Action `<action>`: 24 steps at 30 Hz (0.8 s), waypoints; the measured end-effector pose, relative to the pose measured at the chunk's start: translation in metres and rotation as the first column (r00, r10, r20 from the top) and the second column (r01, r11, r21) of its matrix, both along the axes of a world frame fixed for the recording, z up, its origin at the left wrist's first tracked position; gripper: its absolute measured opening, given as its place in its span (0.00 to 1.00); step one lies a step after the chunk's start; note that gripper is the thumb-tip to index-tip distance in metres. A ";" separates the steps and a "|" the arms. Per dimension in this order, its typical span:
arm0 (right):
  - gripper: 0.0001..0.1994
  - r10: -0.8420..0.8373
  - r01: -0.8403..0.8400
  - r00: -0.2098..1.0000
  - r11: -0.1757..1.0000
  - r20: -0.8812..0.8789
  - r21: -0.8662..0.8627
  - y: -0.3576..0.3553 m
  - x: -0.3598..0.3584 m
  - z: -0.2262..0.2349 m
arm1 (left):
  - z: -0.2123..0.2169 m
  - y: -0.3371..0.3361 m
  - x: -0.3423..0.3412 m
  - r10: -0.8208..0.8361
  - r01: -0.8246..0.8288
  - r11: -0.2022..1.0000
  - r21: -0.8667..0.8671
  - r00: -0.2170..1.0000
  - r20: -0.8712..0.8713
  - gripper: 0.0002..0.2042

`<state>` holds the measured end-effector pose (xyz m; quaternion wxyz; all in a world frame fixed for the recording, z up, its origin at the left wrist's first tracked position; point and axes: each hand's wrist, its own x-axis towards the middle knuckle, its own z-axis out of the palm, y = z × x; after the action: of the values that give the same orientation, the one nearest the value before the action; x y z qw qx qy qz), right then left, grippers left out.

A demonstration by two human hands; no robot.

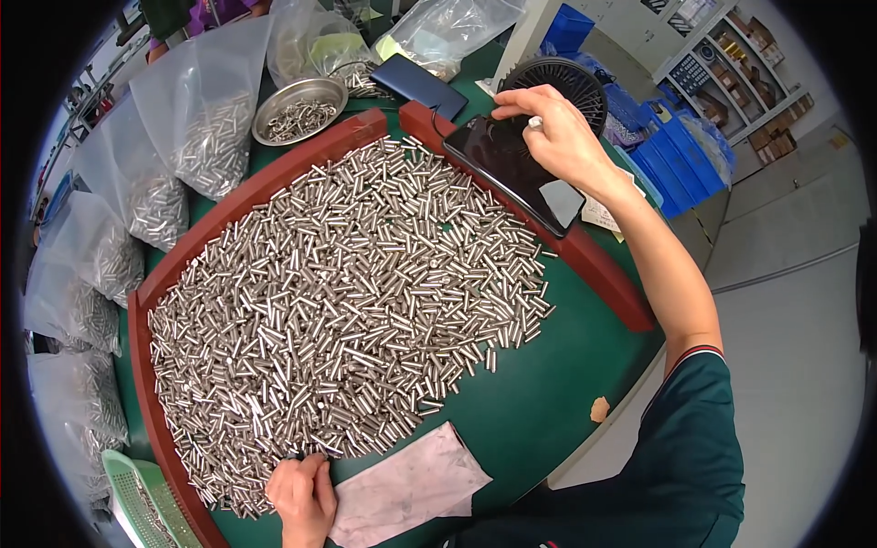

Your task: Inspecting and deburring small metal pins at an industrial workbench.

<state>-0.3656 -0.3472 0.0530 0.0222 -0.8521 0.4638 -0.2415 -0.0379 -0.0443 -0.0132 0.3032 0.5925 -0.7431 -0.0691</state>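
A wide, shallow heap of short silver metal pins (347, 301) covers much of the green table. At its near edge my left hand (303, 500) is closed, fingertips pressed together against the pins; what they hold is hidden. My right hand (571, 146) is over a black phone (512, 169) lying on the red bar at the far right. Its index finger stretches out over the screen while the other fingers curl in. A small pale piece shows at its thumb, too small to name. A stained whitish cloth (416, 489) lies right of my left hand.
Red bars (607, 279) border the heap. Clear bags of pins (215, 146) line the left and far side. A metal bowl (300, 111), dark blue slab (420, 87), black fan (559, 87) and blue crates (681, 160) stand beyond. A green basket (146, 502) sits near left.
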 end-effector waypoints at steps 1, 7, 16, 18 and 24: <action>0.22 -0.002 0.002 1.000 1.000 0.030 0.013 0.002 -0.001 0.001 | 0.000 0.000 0.000 0.007 -0.007 1.000 0.001 1.000 0.000 0.07; 0.22 -0.006 0.006 0.996 1.000 0.089 0.007 0.012 -0.006 0.013 | 0.001 -0.001 -0.001 0.023 -0.023 1.000 0.020 1.000 0.012 0.07; 0.21 -0.013 0.016 0.990 1.000 0.138 -0.023 0.043 -0.006 0.037 | -0.007 -0.001 0.006 -0.015 0.014 1.000 -0.008 0.999 -0.033 0.07; 0.20 -0.009 0.014 0.975 1.000 0.221 -0.022 0.053 -0.002 0.045 | -0.004 -0.002 0.004 -0.013 0.013 1.000 -0.011 0.999 -0.030 0.07; 0.15 0.093 -0.102 0.807 0.995 0.583 -0.018 0.089 0.014 0.060 | -0.002 0.004 0.003 0.031 -0.030 1.000 0.008 0.999 -0.034 0.05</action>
<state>-0.3518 -0.2577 0.1133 0.1813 -0.7596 0.3921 -0.4862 -0.0348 -0.0405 -0.0153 0.3147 0.6037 -0.7284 -0.0775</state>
